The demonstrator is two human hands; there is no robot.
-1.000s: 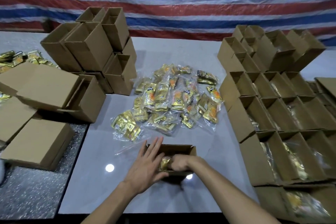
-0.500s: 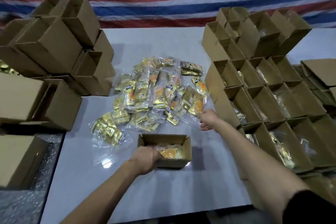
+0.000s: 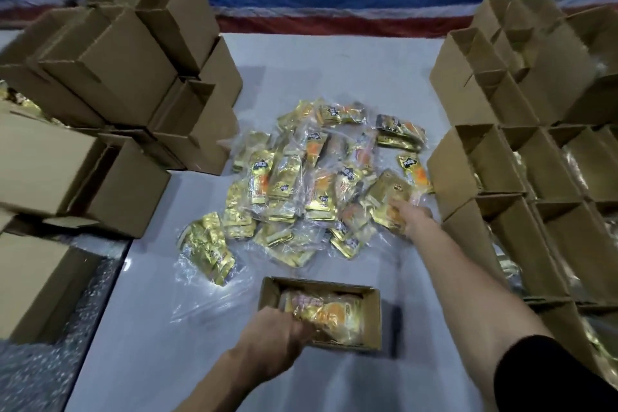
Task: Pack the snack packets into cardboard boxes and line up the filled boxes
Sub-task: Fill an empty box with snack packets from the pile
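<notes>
— So, what changed in the last second?

— Your right hand left the box and went out to the pile of packets. It now lies on a gold packet at the pile's right edge, near the filled boxes. Those fingers are blurred, so I cannot tell whether they have closed on it.

— And the other one?

— Your left hand was flat beside the box. Now its fingers curl over the near wall by the left corner and hold the box steady.

— Meaning what for the job?

— I'd judge this box isn't full yet and you're fetching one more packet for it.

— How does the box look?

— It sits open-topped on the table right in front of you. Gold and orange packets in clear wrap lie inside. It stands well apart from the rows on your right, so it isn't lined up yet.
</notes>
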